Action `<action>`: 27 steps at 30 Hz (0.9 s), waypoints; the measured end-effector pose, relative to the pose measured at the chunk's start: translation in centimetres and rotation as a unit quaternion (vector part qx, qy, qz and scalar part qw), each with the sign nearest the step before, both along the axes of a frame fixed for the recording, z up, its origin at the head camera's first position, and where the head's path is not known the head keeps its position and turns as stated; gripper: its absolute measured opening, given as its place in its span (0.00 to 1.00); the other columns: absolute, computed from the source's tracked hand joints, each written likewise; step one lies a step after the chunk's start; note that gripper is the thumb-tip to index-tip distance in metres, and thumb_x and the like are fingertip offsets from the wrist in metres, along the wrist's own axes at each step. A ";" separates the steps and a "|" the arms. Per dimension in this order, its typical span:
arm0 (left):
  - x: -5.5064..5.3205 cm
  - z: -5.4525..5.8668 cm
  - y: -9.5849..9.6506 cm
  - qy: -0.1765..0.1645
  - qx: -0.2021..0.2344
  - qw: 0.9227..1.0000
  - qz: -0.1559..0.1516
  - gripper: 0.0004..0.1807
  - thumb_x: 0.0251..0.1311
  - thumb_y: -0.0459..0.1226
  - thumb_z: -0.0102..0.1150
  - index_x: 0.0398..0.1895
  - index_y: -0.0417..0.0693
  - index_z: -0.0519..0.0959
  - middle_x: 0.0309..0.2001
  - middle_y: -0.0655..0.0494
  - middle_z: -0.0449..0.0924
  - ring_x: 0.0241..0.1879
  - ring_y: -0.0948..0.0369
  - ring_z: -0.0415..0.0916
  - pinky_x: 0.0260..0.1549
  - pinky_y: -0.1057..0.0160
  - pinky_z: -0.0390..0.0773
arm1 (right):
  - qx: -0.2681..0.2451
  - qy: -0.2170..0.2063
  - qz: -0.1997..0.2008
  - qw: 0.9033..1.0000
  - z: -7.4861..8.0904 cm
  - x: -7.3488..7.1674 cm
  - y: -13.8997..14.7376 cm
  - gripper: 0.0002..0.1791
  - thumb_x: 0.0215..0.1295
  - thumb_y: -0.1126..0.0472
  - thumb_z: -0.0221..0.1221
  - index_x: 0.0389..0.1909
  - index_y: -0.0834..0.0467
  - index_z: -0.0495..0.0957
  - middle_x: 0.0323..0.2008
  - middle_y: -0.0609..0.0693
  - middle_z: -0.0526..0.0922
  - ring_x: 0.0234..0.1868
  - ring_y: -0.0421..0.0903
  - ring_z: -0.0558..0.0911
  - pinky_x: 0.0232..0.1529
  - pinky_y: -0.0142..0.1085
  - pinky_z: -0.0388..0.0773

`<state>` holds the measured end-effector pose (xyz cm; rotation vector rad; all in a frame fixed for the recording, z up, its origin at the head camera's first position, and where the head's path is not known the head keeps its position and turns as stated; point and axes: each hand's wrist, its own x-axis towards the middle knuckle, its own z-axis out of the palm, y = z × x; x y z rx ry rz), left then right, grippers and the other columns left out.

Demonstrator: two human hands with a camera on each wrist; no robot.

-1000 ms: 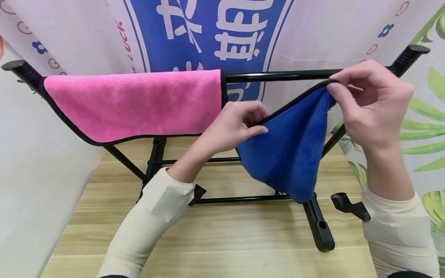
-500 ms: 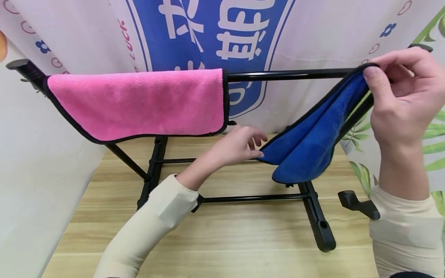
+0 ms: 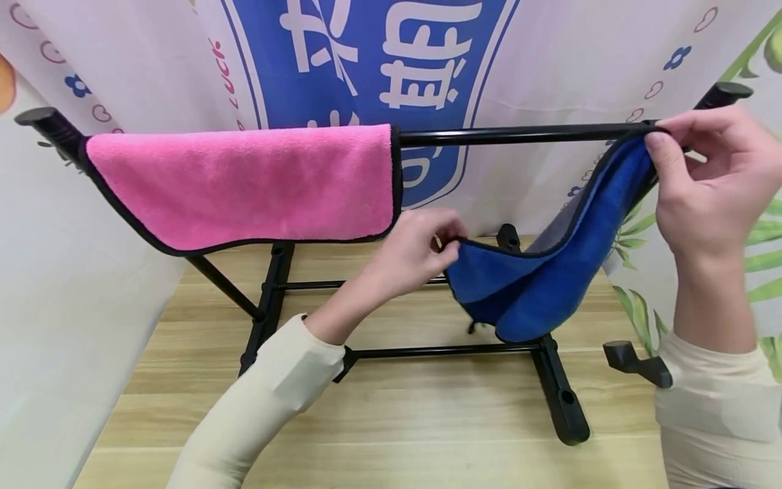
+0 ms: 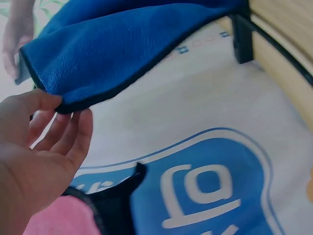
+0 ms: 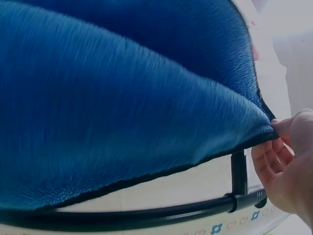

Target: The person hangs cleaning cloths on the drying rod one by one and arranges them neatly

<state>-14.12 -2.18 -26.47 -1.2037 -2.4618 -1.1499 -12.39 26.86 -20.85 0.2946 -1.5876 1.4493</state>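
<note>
A blue plush towel point(image 3: 544, 299) with black edging and a greyish reverse side sags between my two hands, in front of a black rack's top bar point(image 3: 519, 134). My left hand point(image 3: 421, 248) pinches one corner below the bar, thumb against fingers, as the left wrist view also shows. Up by the bar's right end, my right hand point(image 3: 721, 163) pinches another corner; in the right wrist view the thumb and fingers close on the towel's tip. A pink towel point(image 3: 244, 190) with black edging hangs folded over the left half of the bar.
The rack's black feet point(image 3: 562, 401) and lower crossbar point(image 3: 446, 351) stand on a wood-grain tabletop point(image 3: 427, 435). A printed white and blue curtain point(image 3: 550, 61) hangs close behind. Leaf-patterned fabric point(image 3: 751, 272) borders the right side, a white wall point(image 3: 73, 305) the left.
My right hand has carried its corner rightward along the bar. My left hand let go, dropped lower, and now grips a corner again, so the blue towel spreads wider. The pink towel stays put.
</note>
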 end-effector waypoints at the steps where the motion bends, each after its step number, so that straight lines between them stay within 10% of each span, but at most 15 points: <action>1: 0.2 0.5 -0.2 0.014 0.015 1.000 0.003 0.05 0.63 0.23 0.59 0.38 0.36 0.83 0.35 0.47 0.83 0.35 0.57 0.79 0.35 0.68 0.81 | 0.018 -0.009 -0.019 1.000 -0.1 0.0 0.2 0.03 0.59 0.76 0.66 0.34 0.69 0.86 0.31 0.48 0.80 0.29 0.41 0.79 0.29 0.21 0.77; 9: 0.6 4.1 -1.2 0.125 0.052 0.990 0.036 0.05 0.66 0.24 0.61 0.42 0.34 0.83 0.39 0.45 0.83 0.36 0.56 0.76 0.37 0.68 0.79 | 0.094 -0.050 -0.082 0.991 -0.7 0.1 1.8 0.05 0.65 0.71 0.66 0.39 0.61 0.87 0.36 0.40 0.79 0.34 0.37 0.81 0.33 0.17 0.78; 19: 0.1 7.2 -2.0 0.162 0.044 0.984 0.066 0.07 0.68 0.24 0.61 0.44 0.33 0.86 0.43 0.43 0.86 0.43 0.54 0.82 0.49 0.64 0.83 | 0.147 -0.080 -0.156 0.973 -0.8 -0.3 2.9 0.08 0.71 0.64 0.64 0.46 0.51 0.86 0.42 0.30 0.76 0.40 0.31 0.80 0.35 0.15 0.74; 27: -0.6 9.2 -2.7 0.181 0.048 0.979 0.079 0.07 0.67 0.23 0.59 0.41 0.32 0.86 0.40 0.43 0.86 0.35 0.54 0.75 0.35 0.65 0.74 | 0.132 -0.091 -0.150 0.976 -0.5 -0.6 3.5 0.09 0.70 0.65 0.64 0.47 0.53 0.87 0.41 0.31 0.74 0.39 0.30 0.79 0.35 0.12 0.74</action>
